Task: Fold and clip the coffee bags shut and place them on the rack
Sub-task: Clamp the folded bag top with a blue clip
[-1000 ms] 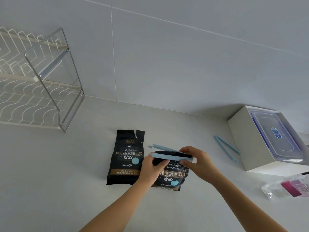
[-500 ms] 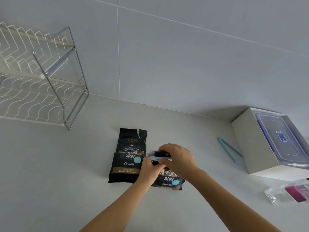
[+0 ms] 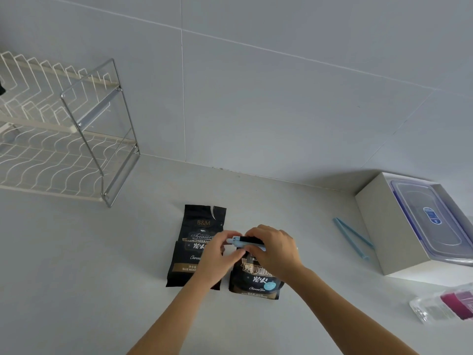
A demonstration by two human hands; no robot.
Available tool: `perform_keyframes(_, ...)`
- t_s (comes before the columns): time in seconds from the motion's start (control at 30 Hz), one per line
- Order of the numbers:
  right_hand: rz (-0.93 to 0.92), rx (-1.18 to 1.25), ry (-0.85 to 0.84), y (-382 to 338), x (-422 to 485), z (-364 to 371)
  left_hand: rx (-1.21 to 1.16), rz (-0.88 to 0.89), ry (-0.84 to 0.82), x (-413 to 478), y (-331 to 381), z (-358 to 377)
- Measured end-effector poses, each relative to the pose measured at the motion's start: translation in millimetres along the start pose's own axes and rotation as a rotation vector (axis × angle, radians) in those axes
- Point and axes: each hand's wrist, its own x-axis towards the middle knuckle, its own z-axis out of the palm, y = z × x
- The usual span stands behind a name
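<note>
Both hands work at the folded top of the first coffee bag (image 3: 256, 278), which rests on the countertop (image 3: 76, 278). The left hand (image 3: 217, 254) pinches the left end of a blue clip (image 3: 242, 243) set across the fold, and the right hand (image 3: 276, 249) is curled over the clip's other end. A second coffee bag (image 3: 199, 224) lies flat just beside it on the left with its top unfolded, the wire rack (image 3: 76, 139) stands well apart at the left by the wall, and a spare blue clip (image 3: 353, 239) lies near a white box (image 3: 378, 226) on the right.
</note>
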Motion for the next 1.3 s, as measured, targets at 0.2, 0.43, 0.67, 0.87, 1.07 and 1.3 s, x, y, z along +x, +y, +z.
perform_keyframes(0.2,-0.053,-0.005,-0.056,-4,-3,-2,0.279,0.149,0.017,-4,7,-34)
perform_keyframes(0.43,-0.092,-0.017,-0.12,-16,1,-3,0.464,0.226,0.029,-7,13,-34)
perform_keyframes(0.67,-0.169,-0.077,-0.064,-14,-2,4,0.538,0.171,-0.037,-7,22,-45)
perform_keyframes(0.87,-0.206,-0.092,-0.017,-14,-6,5,0.663,0.226,-0.083,-9,26,-51)
perform_keyframes(1.07,-0.219,-0.067,-0.015,-14,-8,6,0.791,0.344,-0.16,-9,23,-59)
perform_keyframes(1.3,-0.176,0.0,-0.021,-15,-6,2,0.731,0.315,-0.161,-12,27,-56)
